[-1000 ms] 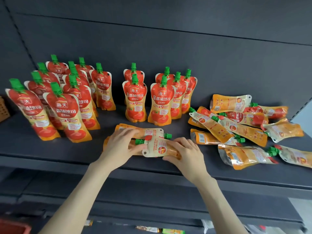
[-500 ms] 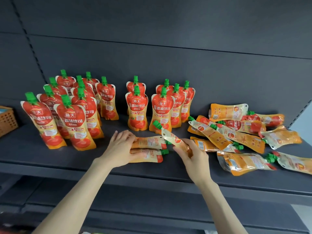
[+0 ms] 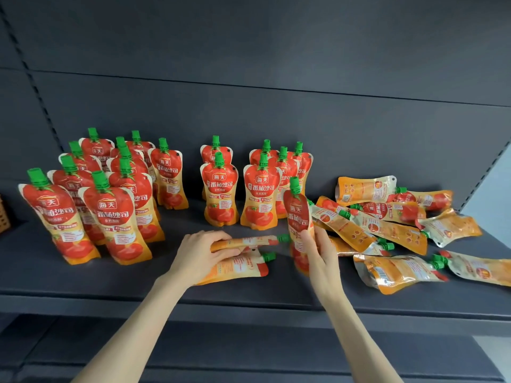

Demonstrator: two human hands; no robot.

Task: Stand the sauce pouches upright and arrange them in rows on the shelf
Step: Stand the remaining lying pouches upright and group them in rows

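Red and orange sauce pouches with green caps fill a dark shelf (image 3: 83, 286). My right hand (image 3: 320, 252) grips one pouch (image 3: 297, 214) nearly upright, cap up, front label facing me. My left hand (image 3: 201, 252) holds the upper pouch (image 3: 249, 241) of two lying flat with caps pointing right; the lower pouch (image 3: 240, 268) rests partly under my palm. Several upright pouches (image 3: 113, 214) stand in rows at the left. Two short rows (image 3: 260, 194) stand at the middle back.
A heap of several pouches (image 3: 387, 225) lies flat on the right half of the shelf. An orange basket (image 3: 3, 217) shows at the far left edge. The shelf's back panel (image 3: 276, 106) rises right behind the rows. A lower shelf (image 3: 249, 352) sits below.
My right hand has lifted its pouch from flat on the shelf and turned it upright, cap up. My left hand has stayed on the two lying pouches. The camera view tilted upward.
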